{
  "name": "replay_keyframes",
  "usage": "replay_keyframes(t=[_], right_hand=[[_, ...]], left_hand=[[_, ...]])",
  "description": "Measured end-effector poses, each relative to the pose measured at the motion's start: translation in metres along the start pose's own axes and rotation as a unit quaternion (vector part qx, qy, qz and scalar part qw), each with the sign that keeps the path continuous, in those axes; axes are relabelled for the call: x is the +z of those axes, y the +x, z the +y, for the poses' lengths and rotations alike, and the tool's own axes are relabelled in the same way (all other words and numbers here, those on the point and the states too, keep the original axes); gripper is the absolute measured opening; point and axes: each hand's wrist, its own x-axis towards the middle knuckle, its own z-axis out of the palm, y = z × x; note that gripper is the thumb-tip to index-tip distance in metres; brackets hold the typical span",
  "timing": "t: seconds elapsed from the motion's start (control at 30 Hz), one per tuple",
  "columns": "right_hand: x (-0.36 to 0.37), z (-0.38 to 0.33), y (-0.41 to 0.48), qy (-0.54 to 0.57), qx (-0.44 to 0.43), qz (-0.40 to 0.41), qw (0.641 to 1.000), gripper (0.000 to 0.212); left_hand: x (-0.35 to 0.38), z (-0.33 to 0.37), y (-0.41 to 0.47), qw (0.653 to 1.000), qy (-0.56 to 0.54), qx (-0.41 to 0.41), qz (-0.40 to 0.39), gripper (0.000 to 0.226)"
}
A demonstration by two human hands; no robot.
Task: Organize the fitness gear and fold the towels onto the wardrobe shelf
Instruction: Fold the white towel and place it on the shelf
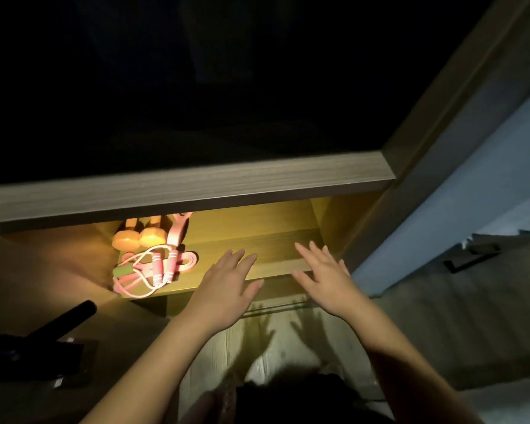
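A lit wooden wardrobe shelf [257, 240] runs across the middle of the view. At its left end lie two orange dumbbells [138, 238], a pink skipping rope with striped handles [161, 264] and a pink band [179, 232]. My left hand [230, 286] is held out flat with straight fingers over the shelf's front edge, just right of the rope. My right hand [322, 270] is spread flat beside it, further right, over the bare shelf. Both hands hold nothing. No towel is in view.
A thick wooden board [196, 185] overhangs the shelf from above. The wardrobe's side post [441, 133] rises at the right. A dark black object [43, 338] sits at lower left. Below the shelf, a pale panel [257, 347] carries the hands' shadows.
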Motion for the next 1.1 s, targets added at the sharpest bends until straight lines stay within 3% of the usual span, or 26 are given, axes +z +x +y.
replay_keyframes(t=[0.3, 0.47, 0.57, 0.67, 0.8, 1.1], right_hand=[[-0.061, 0.139, -0.041, 0.003, 0.093, -0.009, 0.996, 0.065], [-0.087, 0.226, -0.086, 0.041, 0.171, 0.066, 0.982, 0.062], [-0.101, 0.259, -0.11, -0.016, 0.154, 0.087, 0.984, 0.053], [-0.11, 0.287, -0.13, 0.0, 0.164, 0.068, 0.984, 0.037], [-0.113, 0.328, -0.143, 0.064, 0.263, 0.106, 0.957, 0.058], [-0.163, 0.433, -0.135, 0.096, 0.333, 0.109, 0.932, 0.064]], left_hand=[[0.052, 0.134, 0.084, 0.995, 0.019, 0.074, -0.065, 0.058], [0.095, 0.228, 0.115, 0.981, 0.014, 0.151, -0.119, 0.06], [0.112, 0.27, 0.133, 0.972, 0.033, 0.19, -0.133, 0.059], [0.125, 0.309, 0.153, 0.959, 0.053, 0.236, -0.15, 0.058], [0.145, 0.356, 0.179, 0.94, 0.064, 0.289, -0.17, 0.056], [0.186, 0.459, 0.268, 0.922, 0.066, 0.318, -0.213, 0.057]])
